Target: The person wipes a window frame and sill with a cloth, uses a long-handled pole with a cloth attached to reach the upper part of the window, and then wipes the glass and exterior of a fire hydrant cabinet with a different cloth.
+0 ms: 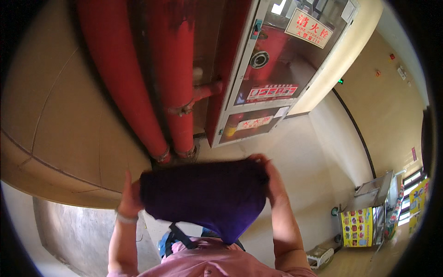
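A dark purple piece of cloth (207,194) is stretched out in front of my chest, its lower edge hanging to a point over my pink shirt. My left hand (130,195) grips its left end, thumb up, with a pale band on the wrist. At the opposite end my right hand (266,173) holds the upper corner, some fingers hidden behind the fabric. Black straps (181,235) show below the cloth at my waist.
Two thick red pipes (180,104) rise ahead, beside a glass-fronted fire hydrant cabinet (225,114). A curved tan panel (69,131) stands at the left. A cart with a yellow picture board (356,226) and a white plastic stool or crate (320,257) are at the right.
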`<state>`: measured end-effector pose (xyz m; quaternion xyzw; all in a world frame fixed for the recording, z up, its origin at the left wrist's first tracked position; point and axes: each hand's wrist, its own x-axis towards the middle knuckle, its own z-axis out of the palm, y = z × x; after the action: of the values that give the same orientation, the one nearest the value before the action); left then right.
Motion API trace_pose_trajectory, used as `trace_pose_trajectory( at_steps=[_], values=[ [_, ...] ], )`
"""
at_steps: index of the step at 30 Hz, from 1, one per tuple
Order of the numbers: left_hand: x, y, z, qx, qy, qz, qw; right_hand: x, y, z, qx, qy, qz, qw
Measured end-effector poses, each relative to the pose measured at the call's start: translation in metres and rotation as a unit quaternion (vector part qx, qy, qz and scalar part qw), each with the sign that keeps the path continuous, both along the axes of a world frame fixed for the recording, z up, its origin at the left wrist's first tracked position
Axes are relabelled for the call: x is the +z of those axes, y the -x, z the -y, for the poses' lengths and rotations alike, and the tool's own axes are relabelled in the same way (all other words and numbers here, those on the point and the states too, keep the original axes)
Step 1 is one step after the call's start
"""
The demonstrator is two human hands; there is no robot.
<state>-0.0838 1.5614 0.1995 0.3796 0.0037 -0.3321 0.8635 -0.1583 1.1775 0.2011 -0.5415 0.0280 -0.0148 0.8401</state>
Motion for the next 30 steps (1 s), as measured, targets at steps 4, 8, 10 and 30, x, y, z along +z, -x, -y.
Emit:
trace_pose_trajectory(
  at_steps=[4, 8, 10, 30],
  values=[
    [-0.027, -0.040, 0.111, -0.064, -0.037, -0.073, 0.995, -0.030, 0.010, 0.060, -0.056, 0.094, 0.003, 0.994],
    [-0.057, -0.056, 0.171, -0.231, -0.209, 0.107, 0.944, -0.052, 0.008, 0.105, -0.033, 0.217, -0.176, 0.960],
    [-0.060, -0.063, 0.194, -0.316, -0.380, 0.205, 0.845, -0.079, 0.005, 0.133, -0.025, 0.346, -0.174, 0.922],
    [-0.006, -0.237, 0.457, -0.187, -0.258, 0.453, 0.833, -0.079, -0.139, 0.370, -0.251, 0.167, -0.035, 0.953]
  ],
)
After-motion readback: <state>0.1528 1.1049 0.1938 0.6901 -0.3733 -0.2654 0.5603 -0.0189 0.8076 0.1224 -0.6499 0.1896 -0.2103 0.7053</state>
